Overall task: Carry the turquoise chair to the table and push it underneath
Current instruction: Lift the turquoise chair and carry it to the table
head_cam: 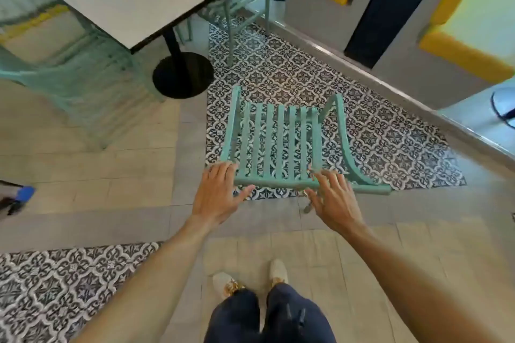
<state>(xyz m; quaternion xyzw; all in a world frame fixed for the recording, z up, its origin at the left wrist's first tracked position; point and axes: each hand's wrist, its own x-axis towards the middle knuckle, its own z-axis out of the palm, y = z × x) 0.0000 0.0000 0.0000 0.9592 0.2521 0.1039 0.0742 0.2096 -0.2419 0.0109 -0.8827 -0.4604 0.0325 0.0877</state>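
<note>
Both my hands, left [214,198] and right [333,200], lay splayed open on turquoise chair [274,145] top rail, gripping nothing; table [133,0] at 11 o'clock.

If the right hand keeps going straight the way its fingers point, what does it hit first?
Most likely the turquoise chair: the right hand has open fingers at the chair's top rail, apparently touching or nearly so.

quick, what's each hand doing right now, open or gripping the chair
Left hand: open, fingers spread, at the near rail of the turquoise chair, not gripping.
Right hand: open, fingers spread at the same rail, not gripping.
</note>
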